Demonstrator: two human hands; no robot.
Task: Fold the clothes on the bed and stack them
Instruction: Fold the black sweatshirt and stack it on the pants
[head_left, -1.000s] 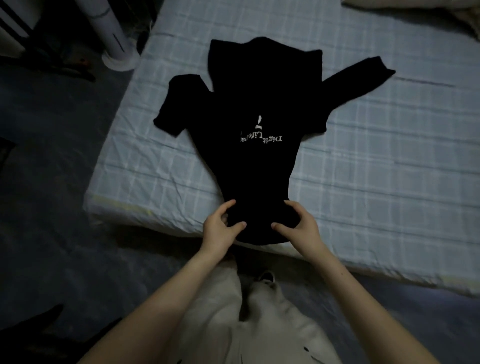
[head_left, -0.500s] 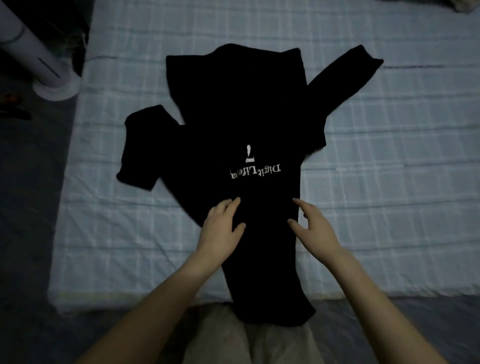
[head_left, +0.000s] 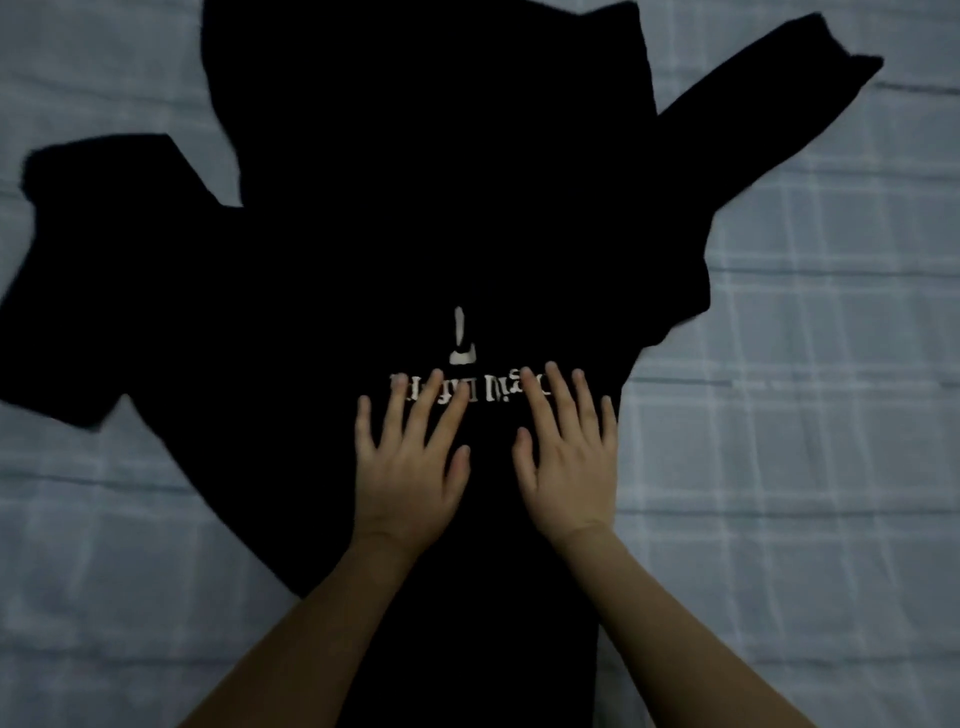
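My left hand (head_left: 408, 470) and right hand (head_left: 569, 462), fingers spread, press the unfolded shirt (head_left: 415, 208) beneath them; folding and stacking remain undone.

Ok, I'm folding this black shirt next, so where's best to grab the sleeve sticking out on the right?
Likely at the cuff of that sleeve: it lies flat on the sheet, angled up and away from the shirt, with its end free. Come from the right with the right hand and pinch the edge.
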